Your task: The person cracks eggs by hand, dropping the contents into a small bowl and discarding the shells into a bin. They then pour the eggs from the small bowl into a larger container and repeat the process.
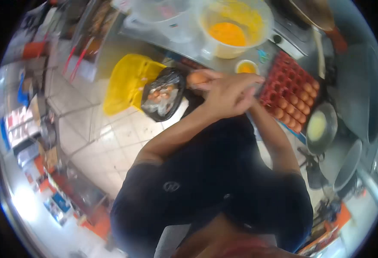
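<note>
My right hand [210, 76] reaches leftward beneath my left wrist, its fingers curled around a brown egg [197, 78]. My left hand [234, 95] crosses over it, fingers loosely apart and pointing right, with nothing visible in them. Just left of the egg, a bin lined with a black bag [177, 81] contains brown eggshells [159, 92]. Right of my left hand lies a red egg tray [275, 81], its near-right part filled with several brown eggs [298, 105]. Behind my hands stands a small cup [246, 67] with yellow egg in it.
A large plastic tub [223, 50] of beaten egg rests on the metal counter [176, 43], beside a clear container [163, 19]. A yellow bin [120, 84] stands on the tiled floor. At right are a pan [331, 124] with pale yellow contents and a long-handled pan [320, 47].
</note>
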A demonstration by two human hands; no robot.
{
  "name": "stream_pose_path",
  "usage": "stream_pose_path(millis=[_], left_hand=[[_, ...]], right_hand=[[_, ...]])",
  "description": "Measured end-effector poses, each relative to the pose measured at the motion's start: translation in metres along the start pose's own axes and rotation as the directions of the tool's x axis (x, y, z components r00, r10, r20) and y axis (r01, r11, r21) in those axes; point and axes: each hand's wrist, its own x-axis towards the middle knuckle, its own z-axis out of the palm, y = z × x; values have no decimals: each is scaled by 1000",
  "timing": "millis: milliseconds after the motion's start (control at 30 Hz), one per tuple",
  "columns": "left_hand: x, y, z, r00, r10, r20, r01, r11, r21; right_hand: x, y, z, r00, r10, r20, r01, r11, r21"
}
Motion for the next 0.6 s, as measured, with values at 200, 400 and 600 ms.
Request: stream_pose_path(millis=[200,400,600], left_hand=[[4,-10,-28,987,2,-164,0,1000,13],[4,-31,-51,946,30,-323,-17,999,41],[21,-40,-40,934,26,-357,-57,996,-76]], right_hand=[[14,-48,-3,987,150,57,-55,652,-756],[-128,-131,-55,757,-21,-653,-610,335,-718],[-234,-105,-109,754,61,-654,-587,511,-628]])
